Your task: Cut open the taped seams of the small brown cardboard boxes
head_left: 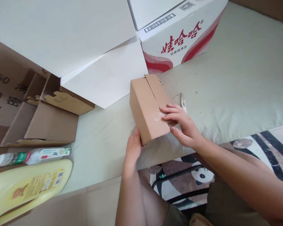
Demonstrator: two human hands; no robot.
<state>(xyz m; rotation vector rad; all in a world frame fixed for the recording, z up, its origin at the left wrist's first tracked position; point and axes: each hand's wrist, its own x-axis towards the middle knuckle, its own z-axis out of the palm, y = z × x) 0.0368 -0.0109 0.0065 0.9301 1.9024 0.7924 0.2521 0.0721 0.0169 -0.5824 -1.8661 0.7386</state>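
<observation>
A small brown cardboard box (147, 106) sits tilted in front of me, with a seam along its top and clear tape (158, 118) near its close end. My left hand (133, 147) grips the box's lower near left corner, thumb up along the side and the other fingers hidden. At the near right edge, my right hand (181, 125) lays its fingers over the taped flap, while the thumb is at the end face. Just beyond the right hand lies a utility knife (183, 102), on the pale cloth (226, 88).
Large white cartons (103, 72) stand behind the box, one printed in red (179, 40). Open brown cardboard boxes (54, 119) are at the left. Below them lie a plastic bottle (35, 156) and a yellow jug (37, 185). A panda-patterned chair (200, 174) is by my legs.
</observation>
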